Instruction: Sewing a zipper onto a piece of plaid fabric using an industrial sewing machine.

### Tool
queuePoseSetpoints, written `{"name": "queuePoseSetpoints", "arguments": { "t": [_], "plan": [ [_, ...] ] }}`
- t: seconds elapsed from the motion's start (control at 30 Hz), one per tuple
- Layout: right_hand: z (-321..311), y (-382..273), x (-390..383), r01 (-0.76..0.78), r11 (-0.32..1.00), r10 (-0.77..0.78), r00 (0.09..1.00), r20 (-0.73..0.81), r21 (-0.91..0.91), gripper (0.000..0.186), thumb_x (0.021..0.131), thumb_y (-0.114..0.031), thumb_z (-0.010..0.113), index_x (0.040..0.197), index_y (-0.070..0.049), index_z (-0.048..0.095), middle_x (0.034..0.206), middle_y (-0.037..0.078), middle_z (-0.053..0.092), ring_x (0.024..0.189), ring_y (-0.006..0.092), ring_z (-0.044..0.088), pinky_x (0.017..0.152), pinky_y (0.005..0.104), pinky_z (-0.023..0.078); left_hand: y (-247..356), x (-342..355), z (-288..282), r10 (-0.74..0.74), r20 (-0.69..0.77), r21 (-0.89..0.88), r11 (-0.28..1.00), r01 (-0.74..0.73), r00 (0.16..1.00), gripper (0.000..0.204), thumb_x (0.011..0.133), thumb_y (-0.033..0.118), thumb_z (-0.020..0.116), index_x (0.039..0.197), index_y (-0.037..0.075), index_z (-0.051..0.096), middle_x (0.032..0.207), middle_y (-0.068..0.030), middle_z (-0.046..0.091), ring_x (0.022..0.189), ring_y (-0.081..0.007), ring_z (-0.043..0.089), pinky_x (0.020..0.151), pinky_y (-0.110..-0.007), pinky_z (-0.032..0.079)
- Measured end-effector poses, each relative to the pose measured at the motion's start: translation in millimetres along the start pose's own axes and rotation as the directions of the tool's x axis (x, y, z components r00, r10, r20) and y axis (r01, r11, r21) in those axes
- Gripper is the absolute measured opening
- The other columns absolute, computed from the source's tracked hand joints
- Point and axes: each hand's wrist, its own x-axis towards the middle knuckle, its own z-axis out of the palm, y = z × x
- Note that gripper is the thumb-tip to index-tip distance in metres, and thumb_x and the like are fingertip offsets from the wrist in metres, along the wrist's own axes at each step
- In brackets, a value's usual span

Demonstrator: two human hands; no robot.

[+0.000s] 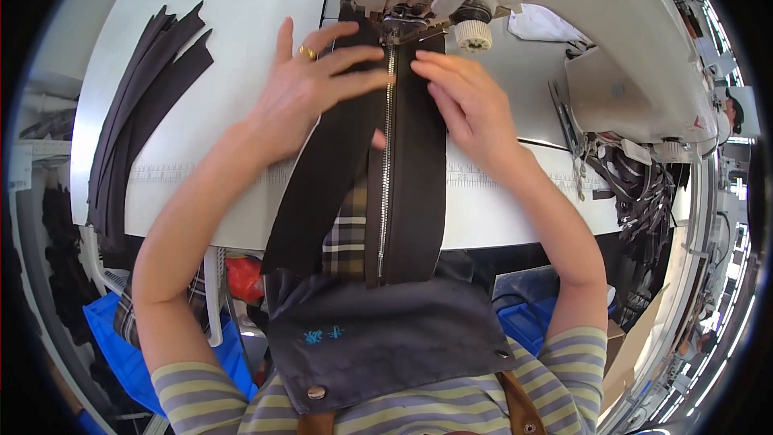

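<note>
Two black fabric panels [420,193] run toward me beneath a sewing machine's presser foot [393,35], with a metal zipper [386,185] along them and plaid fabric [345,234] showing underneath. My left hand [310,89] lies over the left panel with its fingers spread toward the zipper, just left of the foot, a gold ring on one finger. My right hand [471,105] is at the right panel, fingertips near the zipper below the foot, fingers extended and slightly bent, holding nothing that I can see.
Dark fabric strips [149,105] lie on the white table [177,201] at left. Scissors [564,121] and a bundle of zippers [640,193] sit at right beside the machine's body [628,89]. Blue bins [121,338] and a red bag [245,278] are below the table.
</note>
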Motion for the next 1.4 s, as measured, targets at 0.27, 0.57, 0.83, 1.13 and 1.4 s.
{"name": "queuePoseSetpoints", "arguments": {
  "t": [0.27, 0.57, 0.83, 1.13, 1.4],
  "plan": [
    [-14.3, -54.7, -51.9, 0.036, 0.998, -0.039, 0.996, 0.076, 0.047, 0.034, 0.078, -0.007, 0.071, 0.111, -0.003, 0.065, 0.121, 0.008, 0.062, 0.109, 0.0264, 0.058, 0.091, 0.0373, 0.049, 45.2, -72.7, -31.3, -0.012, 0.179, -0.190, 0.981, 0.047, 0.984, 0.030, 0.069, 0.022, 0.079, 0.097, 0.014, 0.072, 0.116, 0.0013, 0.068, 0.121, -0.0204, 0.055, 0.110, -0.066, 0.012],
    [-19.8, -76.3, -55.2, 0.040, 0.999, -0.033, 0.963, 0.268, -0.022, 0.046, 0.078, -0.022, 0.073, 0.122, -0.012, 0.062, 0.133, 0.007, 0.054, 0.118, 0.0280, 0.051, 0.096, 0.0400, 0.045, 43.6, -72.0, -36.8, 0.075, 0.267, -0.086, 0.995, -0.054, 0.961, 0.045, 0.067, 0.013, 0.073, 0.111, 0.017, 0.069, 0.124, 0.0010, 0.064, 0.115, -0.0207, 0.058, 0.113, -0.060, 0.012],
    [-20.6, -74.8, -60.3, 0.057, 0.998, -0.043, 0.956, 0.290, -0.039, 0.048, 0.077, -0.017, 0.073, 0.123, -0.012, 0.063, 0.138, 0.004, 0.052, 0.123, 0.0283, 0.048, 0.098, 0.0405, 0.044, 44.4, -62.2, -48.0, 0.117, 0.401, -0.098, 0.992, -0.084, 0.909, 0.065, 0.057, 0.001, 0.074, 0.117, 0.023, 0.066, 0.131, 0.0039, 0.058, 0.116, -0.0192, 0.055, 0.113, -0.063, 0.017],
    [-18.0, -97.4, -64.7, 0.056, 0.997, -0.040, 0.954, 0.297, -0.047, 0.050, 0.073, -0.025, 0.076, 0.120, -0.012, 0.064, 0.131, 0.005, 0.056, 0.116, 0.0272, 0.051, 0.094, 0.0406, 0.045, 49.9, -61.5, -51.3, 0.134, 0.433, -0.142, 0.987, -0.079, 0.891, 0.065, 0.055, -0.004, 0.072, 0.115, 0.019, 0.066, 0.131, -0.0006, 0.057, 0.116, -0.0203, 0.056, 0.113, -0.061, 0.020],
    [-17.4, -108.9, -84.2, 0.089, 0.996, -0.086, 0.965, 0.249, 0.001, 0.048, 0.076, -0.031, 0.074, 0.120, -0.013, 0.064, 0.130, 0.007, 0.053, 0.117, 0.0280, 0.049, 0.098, 0.0475, 0.041, 60.0, -48.6, -64.4, -0.045, -0.021, -0.193, 0.980, 0.040, 0.999, 0.030, 0.077, 0.009, 0.060, 0.106, 0.009, 0.069, 0.112, -0.0055, 0.069, 0.104, -0.0206, 0.066, 0.104, -0.049, 0.036]
  ]
}}
